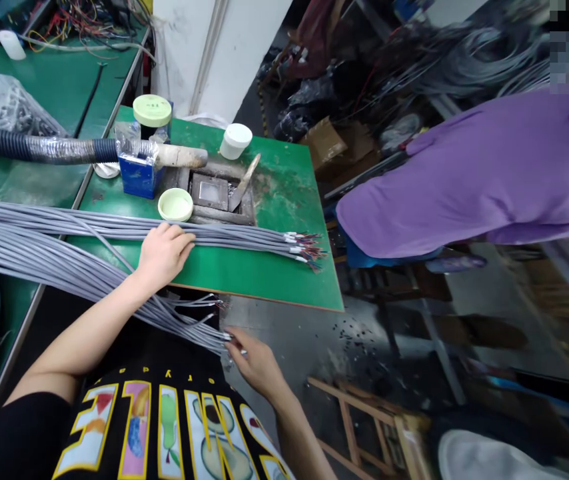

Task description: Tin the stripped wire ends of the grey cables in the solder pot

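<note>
My left hand (163, 254) rests palm down on a bundle of grey cables (244, 236) laid across the small green table (274, 273), fingers curled lightly over them. The bundle's stripped, coloured wire ends (309, 250) point right. A second bundle of grey cables (114, 293) hangs off the table's front edge over my lap. My right hand (254, 360) pinches the ends of that lower bundle (222, 340) between fingers and thumb.
A recessed metal pot (210, 192) with a scraper sits at the table's back, beside a blue box (137, 175), a green lid (175, 204), a white jar (235, 141) and a corrugated hose (34, 148). A person in a purple top (469, 173) bends at right. A wooden stool (369, 417) stands below.
</note>
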`<control>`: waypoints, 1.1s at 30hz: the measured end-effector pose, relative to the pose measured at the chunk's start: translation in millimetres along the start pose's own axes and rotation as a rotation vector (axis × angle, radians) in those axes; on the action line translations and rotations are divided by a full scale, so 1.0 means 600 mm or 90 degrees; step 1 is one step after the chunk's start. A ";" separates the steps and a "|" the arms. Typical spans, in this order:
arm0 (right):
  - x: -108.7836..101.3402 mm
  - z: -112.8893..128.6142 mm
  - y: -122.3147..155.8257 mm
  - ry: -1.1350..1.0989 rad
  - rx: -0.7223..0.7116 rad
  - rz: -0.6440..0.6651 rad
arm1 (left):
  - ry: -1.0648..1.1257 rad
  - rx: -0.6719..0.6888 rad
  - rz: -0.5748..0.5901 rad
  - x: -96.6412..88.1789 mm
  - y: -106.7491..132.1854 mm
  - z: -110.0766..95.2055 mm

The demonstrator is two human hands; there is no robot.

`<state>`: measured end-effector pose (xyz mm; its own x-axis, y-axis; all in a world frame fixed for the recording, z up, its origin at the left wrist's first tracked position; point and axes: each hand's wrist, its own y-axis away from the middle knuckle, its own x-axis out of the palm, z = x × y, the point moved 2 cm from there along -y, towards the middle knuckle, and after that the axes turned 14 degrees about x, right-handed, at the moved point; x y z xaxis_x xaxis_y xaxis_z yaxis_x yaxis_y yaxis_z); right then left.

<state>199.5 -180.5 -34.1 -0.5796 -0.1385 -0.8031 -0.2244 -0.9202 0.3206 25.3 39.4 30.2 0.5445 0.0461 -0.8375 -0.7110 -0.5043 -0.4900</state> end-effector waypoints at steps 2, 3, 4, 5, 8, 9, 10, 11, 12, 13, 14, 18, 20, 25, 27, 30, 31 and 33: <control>0.007 0.040 -0.013 -0.064 -0.049 0.053 | -0.063 -0.006 0.034 0.004 -0.020 0.009; 0.007 0.061 -0.022 -0.088 -0.075 0.072 | -0.090 -0.008 0.052 0.008 -0.029 0.012; 0.007 0.082 -0.031 -0.113 -0.098 0.088 | -0.114 -0.010 0.069 0.013 -0.038 0.013; 0.005 0.100 -0.040 -0.140 -0.119 0.103 | -0.133 -0.011 0.084 0.017 -0.045 0.013; -0.001 0.140 -0.066 -0.261 -0.145 0.147 | -0.162 -0.006 0.098 0.020 -0.056 0.009; -0.004 0.148 -0.075 -0.326 -0.136 0.166 | -0.167 -0.002 0.089 0.017 -0.056 0.005; -0.008 0.154 -0.084 -0.407 -0.120 0.181 | -0.169 0.003 0.073 0.010 -0.054 0.000; -0.014 0.158 -0.094 -0.501 -0.100 0.188 | -0.169 0.009 0.050 0.001 -0.049 -0.007; -0.023 0.159 -0.104 -0.602 -0.079 0.180 | -0.165 0.017 0.025 -0.010 -0.042 -0.015; -0.035 0.158 -0.113 -0.704 -0.062 0.152 | -0.154 0.030 -0.001 -0.023 -0.033 -0.024; -0.050 0.156 -0.122 -0.797 -0.051 0.103 | -0.137 0.042 -0.024 -0.036 -0.022 -0.033; -0.122 0.139 -0.130 -0.992 -0.065 -0.214 | -0.013 0.086 -0.025 -0.075 0.028 -0.057; -0.148 0.139 -0.117 -0.962 -0.110 -0.327 | 0.075 0.088 0.034 -0.080 0.047 -0.058; -0.132 0.173 -0.081 -0.502 -0.124 -0.092 | 0.462 0.003 0.051 -0.075 0.058 -0.053; -0.110 0.185 -0.072 -0.372 -0.146 0.025 | 0.600 -0.079 -0.014 -0.071 0.053 -0.051; -0.088 0.192 -0.067 -0.324 -0.173 0.074 | 0.713 -0.236 -0.094 -0.061 0.050 -0.053; -0.084 0.192 -0.066 -0.322 -0.170 0.083 | 0.732 -0.283 -0.111 -0.057 0.051 -0.055; -0.078 0.191 -0.066 -0.318 -0.157 0.100 | 0.764 -0.350 -0.129 -0.047 0.054 -0.062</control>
<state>145.8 -95.5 48.3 -0.9039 -0.1462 -0.4019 0.0489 -0.9689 0.2424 3.7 -10.1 46.9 0.8719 -0.4778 0.1072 -0.4553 -0.8716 -0.1820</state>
